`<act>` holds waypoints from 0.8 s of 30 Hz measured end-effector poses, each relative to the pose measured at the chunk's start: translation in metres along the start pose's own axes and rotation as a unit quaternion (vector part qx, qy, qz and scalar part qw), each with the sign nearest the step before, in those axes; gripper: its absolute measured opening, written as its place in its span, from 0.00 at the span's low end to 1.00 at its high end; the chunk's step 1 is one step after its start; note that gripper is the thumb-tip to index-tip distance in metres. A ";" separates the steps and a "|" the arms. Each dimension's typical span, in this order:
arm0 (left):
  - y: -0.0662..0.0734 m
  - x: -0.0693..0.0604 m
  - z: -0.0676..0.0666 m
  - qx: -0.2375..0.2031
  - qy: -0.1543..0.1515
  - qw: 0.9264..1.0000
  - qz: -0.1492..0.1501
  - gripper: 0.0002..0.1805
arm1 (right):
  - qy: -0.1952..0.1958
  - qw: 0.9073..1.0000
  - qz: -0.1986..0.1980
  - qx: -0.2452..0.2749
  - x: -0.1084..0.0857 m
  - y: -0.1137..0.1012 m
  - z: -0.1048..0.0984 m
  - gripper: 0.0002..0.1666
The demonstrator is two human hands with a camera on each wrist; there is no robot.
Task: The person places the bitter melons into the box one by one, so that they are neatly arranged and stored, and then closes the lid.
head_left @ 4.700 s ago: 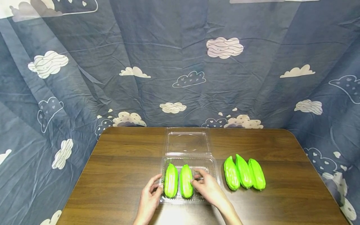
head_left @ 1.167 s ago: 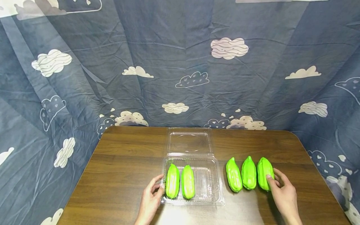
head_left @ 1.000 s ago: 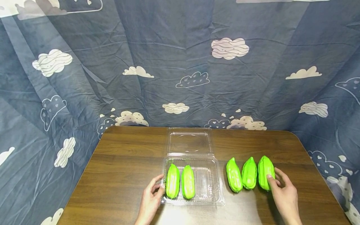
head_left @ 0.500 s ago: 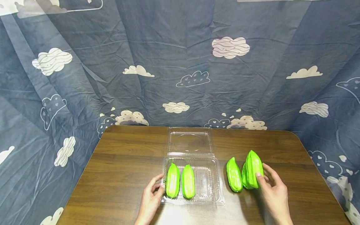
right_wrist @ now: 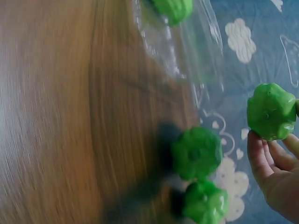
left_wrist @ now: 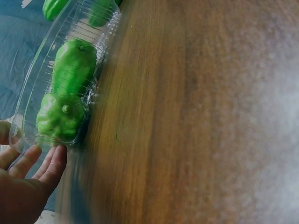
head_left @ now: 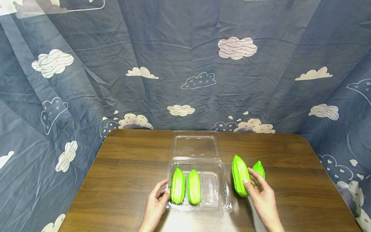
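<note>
Head view: we see a wood-grain table [head_left: 130, 161] before a creased, blue, cloud-print cloth [head_left: 162, 48]. A clear, ridged plastic tray [head_left: 213, 190] holds two glossy green fruits [head_left: 194, 187], its lid [head_left: 195, 146] open beyond. The left hand [head_left: 155, 204] pinches the tray's left edge; right of the tray, the right hand [head_left: 263, 195] grips a raised fruit [head_left: 240, 175]. Left wrist: we see fingertips [left_wrist: 60, 155] against the tray's wall. Right wrist: two more lobed fruits [right_wrist: 205, 203] rest on the table right of the tray.

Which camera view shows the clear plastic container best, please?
The head view: the container and its open lid lie almost fully visible. The left wrist view shows its side, cut off at the top; the right wrist, a blurred part.
</note>
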State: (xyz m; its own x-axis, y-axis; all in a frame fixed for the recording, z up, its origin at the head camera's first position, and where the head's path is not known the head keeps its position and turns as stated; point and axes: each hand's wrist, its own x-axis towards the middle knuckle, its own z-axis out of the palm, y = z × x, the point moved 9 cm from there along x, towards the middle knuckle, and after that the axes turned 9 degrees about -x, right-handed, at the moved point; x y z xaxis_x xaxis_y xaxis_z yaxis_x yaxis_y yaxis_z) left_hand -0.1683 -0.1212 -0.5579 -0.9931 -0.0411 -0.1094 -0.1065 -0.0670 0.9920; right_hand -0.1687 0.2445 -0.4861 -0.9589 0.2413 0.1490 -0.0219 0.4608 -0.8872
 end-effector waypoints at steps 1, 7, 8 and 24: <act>0.000 0.000 0.000 0.000 0.001 1.000 -0.001 0.22 | -0.005 1.000 -0.003 0.004 -0.001 -0.002 0.004 0.27; 0.000 0.000 -0.001 0.000 0.003 1.000 0.001 0.22 | -0.032 0.999 -0.007 0.036 -0.006 -0.013 0.026 0.27; 0.000 0.000 0.000 0.001 0.001 1.000 0.005 0.22 | -0.036 0.999 -0.005 0.041 -0.006 -0.014 0.029 0.27; -0.001 0.001 -0.001 0.003 0.001 1.000 -0.003 0.22 | -0.075 0.996 0.023 0.033 -0.015 -0.030 0.074 0.29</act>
State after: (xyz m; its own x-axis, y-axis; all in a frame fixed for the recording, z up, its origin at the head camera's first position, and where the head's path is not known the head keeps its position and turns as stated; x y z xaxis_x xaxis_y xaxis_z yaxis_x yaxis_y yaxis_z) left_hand -0.1690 -0.1221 -0.5590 -0.9923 -0.0423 -0.1163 -0.1136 -0.0607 0.9917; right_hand -0.1748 0.1638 -0.4940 -0.9907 0.1278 0.0458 0.0083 0.3941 -0.9190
